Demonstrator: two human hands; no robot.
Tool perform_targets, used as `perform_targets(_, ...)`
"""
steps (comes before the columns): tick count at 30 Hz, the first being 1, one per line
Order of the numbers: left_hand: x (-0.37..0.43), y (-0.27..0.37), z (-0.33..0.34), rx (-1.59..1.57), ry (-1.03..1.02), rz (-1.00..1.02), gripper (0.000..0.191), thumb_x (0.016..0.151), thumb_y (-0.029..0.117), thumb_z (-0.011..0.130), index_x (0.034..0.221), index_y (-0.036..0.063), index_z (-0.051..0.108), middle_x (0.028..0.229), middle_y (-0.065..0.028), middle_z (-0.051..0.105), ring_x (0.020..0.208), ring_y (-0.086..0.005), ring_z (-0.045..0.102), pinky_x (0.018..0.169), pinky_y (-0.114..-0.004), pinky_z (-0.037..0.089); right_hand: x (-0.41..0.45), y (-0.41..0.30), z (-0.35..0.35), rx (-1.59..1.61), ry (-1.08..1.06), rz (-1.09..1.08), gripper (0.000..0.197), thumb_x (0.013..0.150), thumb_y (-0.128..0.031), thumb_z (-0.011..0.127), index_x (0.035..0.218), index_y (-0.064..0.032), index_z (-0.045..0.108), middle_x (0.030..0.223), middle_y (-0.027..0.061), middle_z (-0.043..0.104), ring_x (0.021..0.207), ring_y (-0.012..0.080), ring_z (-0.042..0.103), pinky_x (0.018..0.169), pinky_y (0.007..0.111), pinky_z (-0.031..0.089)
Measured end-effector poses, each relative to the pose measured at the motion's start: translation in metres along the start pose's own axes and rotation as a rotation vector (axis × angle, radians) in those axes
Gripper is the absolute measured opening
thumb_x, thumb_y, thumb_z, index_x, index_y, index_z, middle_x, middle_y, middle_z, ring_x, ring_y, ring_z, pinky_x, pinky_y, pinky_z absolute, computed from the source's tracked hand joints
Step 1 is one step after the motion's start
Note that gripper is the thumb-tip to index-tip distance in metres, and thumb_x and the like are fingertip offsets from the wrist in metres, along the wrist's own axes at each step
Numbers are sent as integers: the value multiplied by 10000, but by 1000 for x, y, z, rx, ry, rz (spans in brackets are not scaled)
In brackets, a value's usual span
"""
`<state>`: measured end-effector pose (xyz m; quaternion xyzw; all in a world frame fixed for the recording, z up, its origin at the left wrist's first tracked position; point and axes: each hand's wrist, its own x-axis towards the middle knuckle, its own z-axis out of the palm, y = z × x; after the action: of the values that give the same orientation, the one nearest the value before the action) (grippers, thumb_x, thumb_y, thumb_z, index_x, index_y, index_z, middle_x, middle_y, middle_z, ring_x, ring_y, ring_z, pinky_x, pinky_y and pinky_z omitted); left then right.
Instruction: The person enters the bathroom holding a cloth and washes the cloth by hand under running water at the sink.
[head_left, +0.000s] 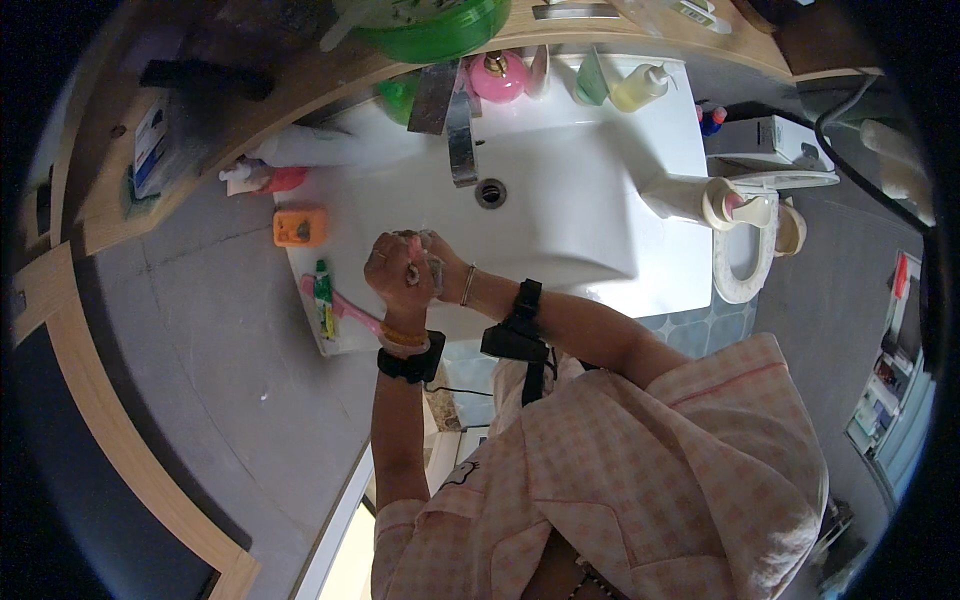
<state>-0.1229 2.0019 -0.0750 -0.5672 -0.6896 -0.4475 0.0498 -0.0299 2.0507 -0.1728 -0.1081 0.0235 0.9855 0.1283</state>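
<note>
My left hand (399, 271) and my right hand (448, 262) are pressed together over the left part of a white washbasin (555, 172). Between them shows a small wet item (436, 274), pale and pinkish with white foam around it; the fingers hide most of it, so its kind is unclear. The left hand wears a ring. Right of the hands is the drain hole (491, 193), with a flat metal faucet (461, 142) reaching out above it. A green toothpaste tube (323, 300) lies across a pink handle (349, 307) on the basin's left rim, close to my left wrist.
An orange soap box (300, 227) sits on the left rim. Along the back stand a pink round bottle (499, 75) and a yellowish pump bottle (640, 88). A cream-coloured container (686, 201) occupies the right rim. Above hangs a wooden shelf (322, 97) bearing a green basin (435, 34).
</note>
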Motion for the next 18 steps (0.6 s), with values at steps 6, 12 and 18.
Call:
perform_targets(6, 6, -1, 7, -32, -34, -95, 379, 1314, 90, 758, 956, -28, 712, 833, -191, 668, 692, -388, 635, 661, -504, 477, 14, 10, -9, -90, 87, -181, 337, 1340, -464, 800, 1255, -150, 892, 1174, -43, 867, 1012, 141, 828, 856, 378, 719)
perform_targets(12, -29, -25, -9, -56, -84, -395, 254, 1311, 90, 777, 1086, -25, 757, 984, -180, 780, 819, -311, 700, 763, -454, 542, -5, -9, 28, -561, 438, -32, 438, 1375, -510, 787, 1274, -91, 860, 1116, -32, 838, 951, 111, 798, 805, 376, 672)
perform_targets(18, -108, -85, -54, -152, -201, -540, 270, 1413, 246, 729, 1407, -10, 814, 1311, -107, 898, 1189, -253, 841, 1055, -457, 723, -50, -47, 15, -1145, 383, -412, 450, 1328, -404, 925, 1470, -19, 738, 1117, 9, 817, 946, 94, 721, 760, 409, 630)
